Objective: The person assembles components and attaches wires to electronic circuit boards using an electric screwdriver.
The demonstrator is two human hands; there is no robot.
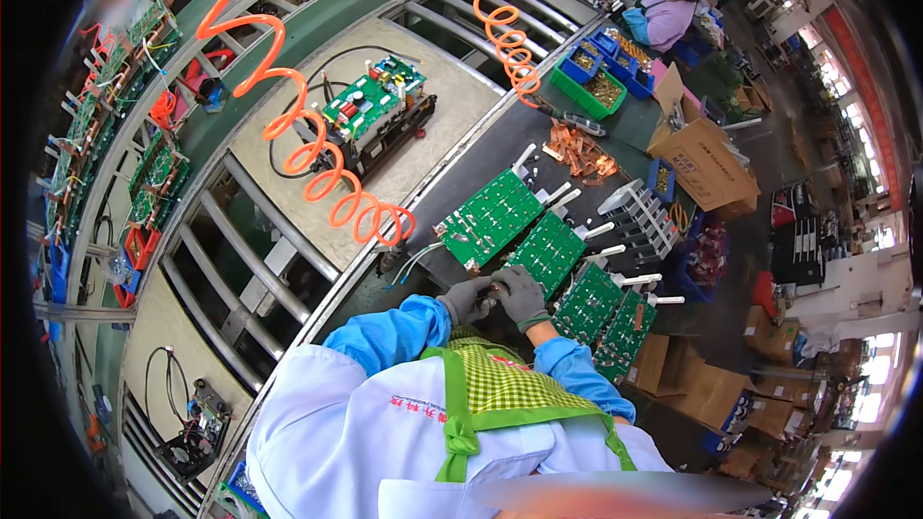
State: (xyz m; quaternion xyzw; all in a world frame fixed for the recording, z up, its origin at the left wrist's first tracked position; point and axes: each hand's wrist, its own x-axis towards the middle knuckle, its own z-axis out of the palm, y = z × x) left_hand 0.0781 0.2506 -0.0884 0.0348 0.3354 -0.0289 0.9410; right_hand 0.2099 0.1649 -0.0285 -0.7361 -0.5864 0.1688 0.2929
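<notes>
My left hand (466, 301), in a dark grey glove, is close against my right hand (520, 296), gloved the same way. Both have bent fingers pressed together around something small and dark that I cannot make out. They are at the near edge of the dark bench, just in front of a row of green circuit boards (490, 218). A second board (548, 252) lies nearest my right hand, with further boards (588, 305) beside it. White strips stick out from the boards' far edges. Wires (415, 261) run out from the first board, left of my hands.
Copper-coloured parts (581, 151) lie in a pile beyond the boards, near a grey finned metal block (638, 218). Small-part bins (589, 86) and a cardboard box (707, 159) stand further off. Orange coiled hoses (327, 173) hang over a roller conveyor carrying a board assembly (375, 111). A co-worker (663, 14) sits far right.
</notes>
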